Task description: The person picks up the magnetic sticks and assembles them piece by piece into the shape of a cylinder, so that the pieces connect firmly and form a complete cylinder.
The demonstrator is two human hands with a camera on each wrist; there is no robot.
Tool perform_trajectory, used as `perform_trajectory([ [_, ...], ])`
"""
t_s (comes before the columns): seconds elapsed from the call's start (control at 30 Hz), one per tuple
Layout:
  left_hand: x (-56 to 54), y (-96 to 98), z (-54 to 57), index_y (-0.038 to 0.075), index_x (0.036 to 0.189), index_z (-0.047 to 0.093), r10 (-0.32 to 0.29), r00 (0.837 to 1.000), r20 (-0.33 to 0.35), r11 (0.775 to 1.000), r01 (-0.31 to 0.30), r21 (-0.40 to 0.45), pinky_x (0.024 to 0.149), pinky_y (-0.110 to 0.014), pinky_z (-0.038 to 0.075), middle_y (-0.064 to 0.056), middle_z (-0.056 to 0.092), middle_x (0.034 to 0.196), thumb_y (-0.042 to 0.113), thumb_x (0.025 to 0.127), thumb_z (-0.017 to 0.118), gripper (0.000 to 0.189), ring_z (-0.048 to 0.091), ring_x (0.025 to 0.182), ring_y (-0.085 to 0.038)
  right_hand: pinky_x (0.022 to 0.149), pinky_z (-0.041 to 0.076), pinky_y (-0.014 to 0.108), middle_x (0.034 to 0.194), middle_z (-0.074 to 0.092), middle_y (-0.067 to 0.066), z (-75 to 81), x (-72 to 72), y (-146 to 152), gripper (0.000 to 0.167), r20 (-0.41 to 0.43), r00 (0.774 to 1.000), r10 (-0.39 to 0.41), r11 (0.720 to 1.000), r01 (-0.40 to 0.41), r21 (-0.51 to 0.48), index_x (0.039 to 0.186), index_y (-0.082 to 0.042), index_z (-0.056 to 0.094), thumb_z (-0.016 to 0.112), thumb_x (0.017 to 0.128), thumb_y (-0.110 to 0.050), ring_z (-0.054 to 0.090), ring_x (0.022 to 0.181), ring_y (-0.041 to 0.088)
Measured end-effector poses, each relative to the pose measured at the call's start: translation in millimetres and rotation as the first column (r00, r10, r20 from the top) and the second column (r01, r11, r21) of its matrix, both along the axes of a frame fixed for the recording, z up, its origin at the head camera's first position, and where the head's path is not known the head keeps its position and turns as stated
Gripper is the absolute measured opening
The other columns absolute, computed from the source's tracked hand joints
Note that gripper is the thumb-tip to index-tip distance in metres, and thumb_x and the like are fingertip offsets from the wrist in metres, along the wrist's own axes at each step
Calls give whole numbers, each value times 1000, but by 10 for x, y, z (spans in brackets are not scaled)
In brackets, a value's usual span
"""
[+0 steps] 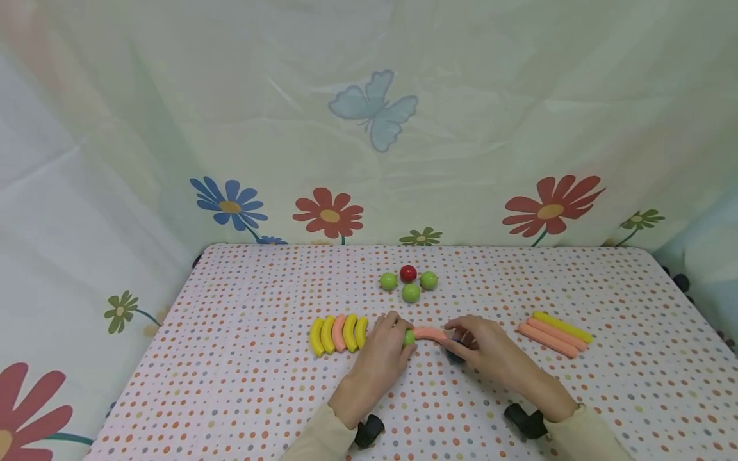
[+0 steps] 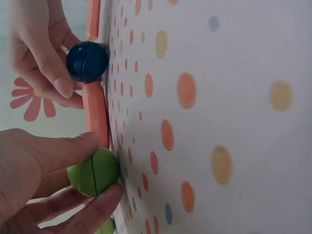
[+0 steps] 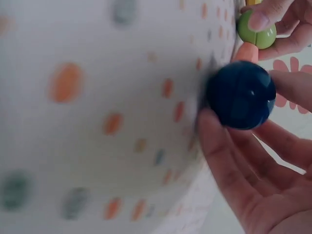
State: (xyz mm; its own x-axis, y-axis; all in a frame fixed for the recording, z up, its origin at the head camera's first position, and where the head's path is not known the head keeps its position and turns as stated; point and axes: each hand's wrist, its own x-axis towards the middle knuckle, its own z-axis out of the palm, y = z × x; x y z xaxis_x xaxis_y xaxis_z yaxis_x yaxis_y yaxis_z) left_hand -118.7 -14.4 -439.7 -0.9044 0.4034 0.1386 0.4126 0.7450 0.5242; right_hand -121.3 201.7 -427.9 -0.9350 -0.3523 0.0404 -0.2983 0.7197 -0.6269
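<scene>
My left hand (image 1: 378, 346) pinches a glossy green ball (image 2: 93, 171) between thumb and fingers, low over the spotted cloth. From that ball a curved salmon-coloured stick (image 1: 429, 333) runs to a dark blue ball (image 3: 242, 95). Thumb and fingers of my right hand (image 1: 484, 349) hold the blue ball at the stick's other end. The stick's ends meet or touch both balls; whether they are joined cannot be told. In the head view, fingers partly cover both balls.
Several curved yellow sticks (image 1: 317, 337) and a curved salmon one (image 1: 339, 333) lie in a row at left. Behind the hands sit a red ball (image 1: 408, 274) and 3 green balls (image 1: 411, 293). Straight salmon sticks (image 1: 548, 340) and a yellow stick (image 1: 562, 326) lie at right.
</scene>
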Motion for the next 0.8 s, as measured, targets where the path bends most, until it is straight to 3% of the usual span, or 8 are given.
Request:
perform_trajectory([
  [0.17, 5, -10, -14, -2, 121, 70, -39, 999, 5, 999, 39, 5, 86, -26, 54, -8, 61, 113, 8, 96, 77, 28, 59, 103, -19, 60, 49, 26, 84, 65, -3, 39, -105, -68, 18, 85, 993, 85, 996, -87, 21, 107, 1, 73, 77, 96, -12, 56, 68, 6],
  [0.3, 38, -41, 13, -1, 130, 64, -38, 999, 33, 999, 37, 22, 85, -25, 53, -10, 56, 118, 8, 94, 79, 40, 57, 105, -19, 61, 47, 26, 89, 65, -3, 44, -151, -125, 20, 70, 987, 144, 987, -148, 59, 108, -1, 73, 81, 92, -9, 52, 70, 5],
  [0.37, 59, -70, 52, 0, 134, 62, -12, 999, 36, 999, 11, 32, 84, -27, 52, -10, 54, 120, 8, 94, 78, 44, 55, 105, -20, 62, 47, 26, 92, 65, -3, 49, -163, -142, 22, 71, 987, 146, 985, -151, 79, 108, -3, 73, 83, 90, -8, 53, 71, 5],
  [0.47, 66, -120, 104, -2, 134, 62, 61, 998, -33, 998, -60, 18, 85, -31, 52, -15, 53, 121, 6, 95, 75, 42, 54, 105, -24, 64, 50, 27, 94, 67, -2, 63, -176, -146, 21, 87, 988, 124, 986, -133, 98, 107, -4, 73, 83, 89, -7, 56, 74, 6],
  [0.63, 18, -224, 119, -9, 124, 66, 172, 969, -180, 977, -190, -93, 86, -36, 54, -23, 55, 122, 0, 93, 74, 34, 55, 105, -32, 65, 52, 31, 93, 68, -1, 90, -185, -101, 19, 115, 991, 69, 990, -82, 115, 104, -6, 73, 84, 89, -10, 58, 75, 9],
  [0.7, 2, -256, 108, -9, 122, 66, 182, 968, -172, 972, -204, -119, 87, -37, 54, -24, 55, 121, -3, 91, 74, 32, 55, 105, -33, 64, 51, 32, 91, 67, -2, 85, -184, -77, 17, 111, 992, 53, 991, -67, 120, 101, -6, 73, 84, 89, -11, 57, 74, 10],
  [0.8, -4, -270, 84, -8, 123, 67, 165, 980, -114, 975, -180, -130, 87, -37, 54, -22, 56, 119, -8, 90, 72, 33, 56, 107, -33, 63, 49, 32, 84, 65, -3, 72, -173, -51, 14, 105, 994, 21, 992, -34, 120, 99, -8, 73, 83, 89, -11, 55, 71, 11],
])
